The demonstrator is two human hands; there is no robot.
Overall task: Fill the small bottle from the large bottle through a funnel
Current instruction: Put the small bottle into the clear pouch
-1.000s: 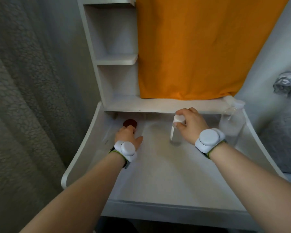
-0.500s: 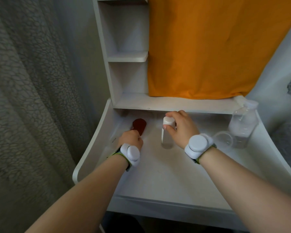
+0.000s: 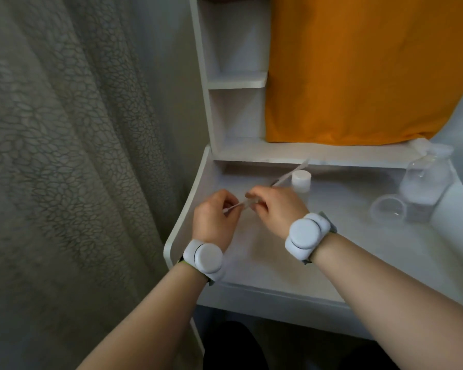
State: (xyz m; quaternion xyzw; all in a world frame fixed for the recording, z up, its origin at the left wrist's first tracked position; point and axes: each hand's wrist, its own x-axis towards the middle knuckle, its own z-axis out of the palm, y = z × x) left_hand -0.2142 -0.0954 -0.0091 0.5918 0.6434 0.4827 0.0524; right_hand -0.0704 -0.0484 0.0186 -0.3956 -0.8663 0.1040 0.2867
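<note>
The small clear bottle (image 3: 301,182) with a white cap stands upright at the back of the white desk (image 3: 358,263), just beyond my right hand. The large clear bottle (image 3: 426,182) stands at the far right, with a clear round cup-like piece (image 3: 388,210) in front of it. My left hand (image 3: 214,217) and my right hand (image 3: 275,209) meet above the desk's left part. Both pinch a thin, pale, long strip or tube (image 3: 289,176) that slants up to the right; it is blurred. No funnel is clearly visible.
White shelf compartments (image 3: 235,81) rise behind the desk at the left, and an orange cloth (image 3: 358,70) hangs beside them. A grey patterned curtain (image 3: 78,156) fills the left side. The desk has a raised left edge (image 3: 182,222).
My right hand let go of the small bottle and joined my left hand; both now hold a thin pale strip raised off the desk. The dark red round object is out of sight.
</note>
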